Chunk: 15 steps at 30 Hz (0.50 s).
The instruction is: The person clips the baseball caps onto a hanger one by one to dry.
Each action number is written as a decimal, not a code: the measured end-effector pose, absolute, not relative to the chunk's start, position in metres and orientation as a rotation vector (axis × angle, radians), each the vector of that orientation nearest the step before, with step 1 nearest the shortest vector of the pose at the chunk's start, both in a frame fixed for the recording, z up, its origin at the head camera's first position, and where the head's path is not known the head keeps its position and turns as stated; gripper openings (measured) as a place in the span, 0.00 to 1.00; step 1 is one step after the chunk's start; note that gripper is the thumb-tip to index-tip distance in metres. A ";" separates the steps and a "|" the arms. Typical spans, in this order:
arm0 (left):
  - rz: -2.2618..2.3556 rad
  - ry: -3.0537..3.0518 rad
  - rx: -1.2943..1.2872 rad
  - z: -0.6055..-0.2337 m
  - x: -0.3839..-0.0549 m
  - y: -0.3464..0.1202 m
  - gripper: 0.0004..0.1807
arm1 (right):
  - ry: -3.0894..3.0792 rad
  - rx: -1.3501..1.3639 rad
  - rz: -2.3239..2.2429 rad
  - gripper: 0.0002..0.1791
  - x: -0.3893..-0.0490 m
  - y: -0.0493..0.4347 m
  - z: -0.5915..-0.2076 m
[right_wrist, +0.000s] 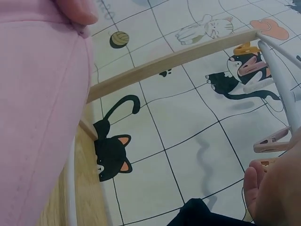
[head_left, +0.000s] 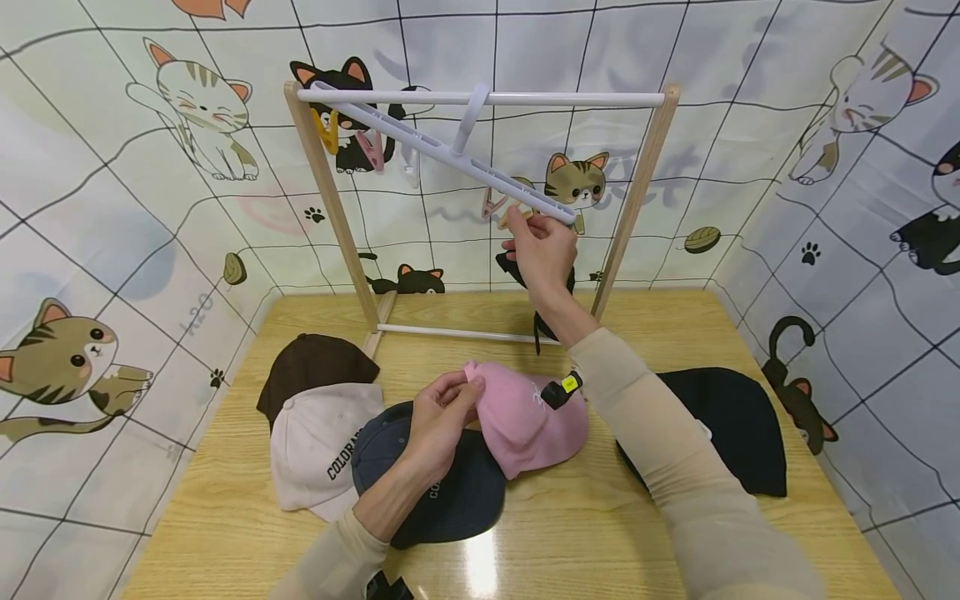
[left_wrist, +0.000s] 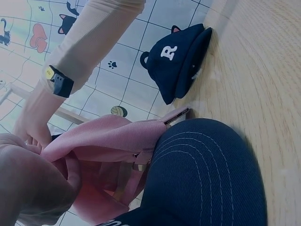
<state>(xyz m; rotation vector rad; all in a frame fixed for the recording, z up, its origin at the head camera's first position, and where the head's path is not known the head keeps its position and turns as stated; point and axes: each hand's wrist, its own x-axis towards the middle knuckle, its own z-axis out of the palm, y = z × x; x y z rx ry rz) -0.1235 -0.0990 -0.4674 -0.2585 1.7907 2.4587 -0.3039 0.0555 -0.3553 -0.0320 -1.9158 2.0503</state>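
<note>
My left hand (head_left: 442,421) pinches the rear edge of a pink baseball cap (head_left: 517,412), which tilts above the table with its brim to the right. A lavender clip hanger (head_left: 420,143) hooks over the rack's top bar and slopes down to the right. At its low end my right hand (head_left: 545,254) pinches an orange clothes peg (right_wrist: 267,162) between thumb and fingers. A black cap (right_wrist: 197,214) shows below and behind that hand, mostly hidden by it. More pegs hang along the hanger, including a pink peg (right_wrist: 273,141) beside my fingers and a yellow peg (head_left: 327,132) at the high end.
The rack (head_left: 330,192) has wooden sides and white bars. On the table's left lie a brown cap (head_left: 315,367), a pale pink cap (head_left: 318,446) and a navy cap (head_left: 457,508) under my left hand. A black hat (head_left: 727,425) lies right, beyond my right forearm.
</note>
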 end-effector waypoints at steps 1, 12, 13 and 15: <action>2.460 1.790 -0.259 -0.468 -0.123 -0.099 0.18 | -1.915 -0.050 2.055 0.20 -0.304 0.054 -0.355; 2.455 1.794 -0.259 -0.469 -0.122 -0.100 0.18 | -1.864 -0.182 2.017 0.23 -0.316 0.044 -0.350; 2.457 1.792 -0.258 -0.469 -0.122 -0.100 0.18 | -1.859 -0.190 2.009 0.23 -0.317 0.043 -0.349; 2.462 1.788 -0.257 -0.469 -0.121 -0.099 0.18 | -1.858 -0.204 1.997 0.23 -0.319 0.042 -0.349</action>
